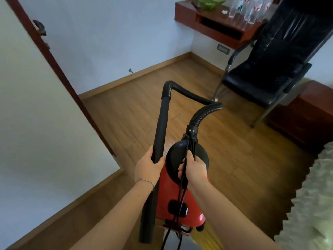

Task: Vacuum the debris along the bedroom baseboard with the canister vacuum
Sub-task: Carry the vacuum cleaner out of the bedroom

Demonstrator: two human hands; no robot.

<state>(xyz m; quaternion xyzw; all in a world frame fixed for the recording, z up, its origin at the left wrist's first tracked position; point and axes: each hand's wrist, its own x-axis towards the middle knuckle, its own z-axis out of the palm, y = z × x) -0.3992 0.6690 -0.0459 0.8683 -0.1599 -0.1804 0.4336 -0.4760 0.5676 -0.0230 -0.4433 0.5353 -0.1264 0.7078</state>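
Both forearms are reaching up from the bottom edge toward the centre of the frame.

- The left hand (pixel 149 166) is closing fully round the wand (pixel 161 127), and a thin chain bracelet (pixel 144 181) is lying at its wrist.
- The right hand (pixel 194 168) is curling tightly round the cord (pixel 180 193), holding it at the domed black cap of the canister vacuum (pixel 167 192).

The vacuum is sitting at lower centre, between the forearms, with its glossy red plastic body tapering downward. The wand is a smooth, rigid black tube slanting up from the lower centre. The ribbed black hose (pixel 203 112) is looping from the wand's upper end back to the cap.

A small white label (pixel 186 211) is showing on the body, too small to read.

The wooden baseboard (pixel 137 73) is running diagonally through the upper centre, well apart from the vacuum, bordering the plank-grained floor (pixel 126 114). A black padded chair (pixel 266 76) with metal legs is standing at upper right.
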